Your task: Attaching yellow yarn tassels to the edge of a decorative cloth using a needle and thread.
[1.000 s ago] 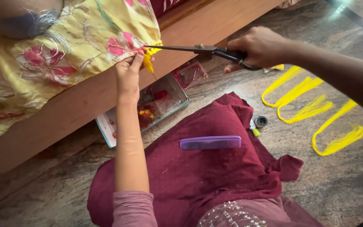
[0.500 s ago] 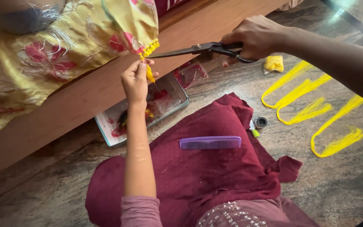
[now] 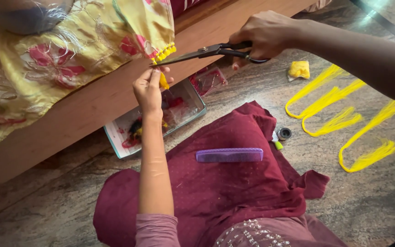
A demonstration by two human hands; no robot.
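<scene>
Pinching the yellow tassel taut under the cloth edge, your left hand should stay low while your right hand, clenched on the scissors, closes the blades just above the fingertips.

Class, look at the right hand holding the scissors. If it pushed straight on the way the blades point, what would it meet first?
Probably the yellow tassel pinched by the left hand, just under the fringed edge of the yellow cloth. The right hand points the scissors there; depth is unclear.
</scene>
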